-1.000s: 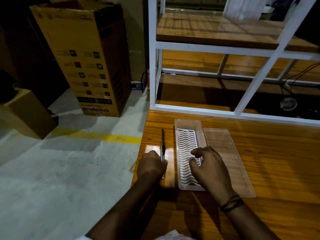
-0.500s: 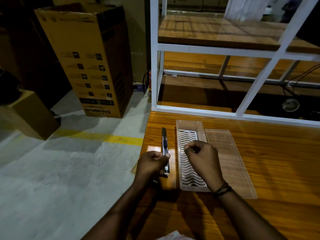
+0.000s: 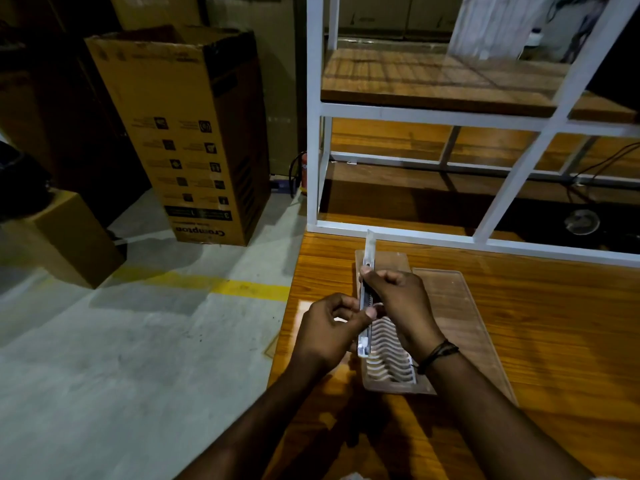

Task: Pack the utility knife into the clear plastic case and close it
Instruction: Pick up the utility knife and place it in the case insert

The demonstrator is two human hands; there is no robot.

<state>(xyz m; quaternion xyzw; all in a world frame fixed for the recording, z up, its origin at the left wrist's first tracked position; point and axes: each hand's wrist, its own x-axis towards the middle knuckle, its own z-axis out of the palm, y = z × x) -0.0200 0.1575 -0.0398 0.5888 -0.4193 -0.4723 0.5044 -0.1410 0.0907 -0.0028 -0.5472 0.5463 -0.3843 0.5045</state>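
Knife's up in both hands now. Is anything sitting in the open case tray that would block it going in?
Nothing visible does. The utility knife, held by the left hand and right hand, sits just above the clear plastic case. Its ribbed tray looks bare where visible; the right hand hides the middle. The lid lies open to the right.

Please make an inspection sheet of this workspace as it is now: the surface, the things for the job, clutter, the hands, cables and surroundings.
Surface: wooden table, glossy, with glare near its left edge.
Job's things: utility knife held over the clear plastic case, not yet laid in; the case lies open, its lid flat on the right, a white wavy insert inside.
Clutter: nothing seen on the table.
Hands: left hand pinches the knife's lower part; right hand has its grip higher on the body.
Cables: dark cables behind the white frame.
Surroundings: tall cardboard box and small box on the concrete floor; yellow floor line; small red extinguisher.
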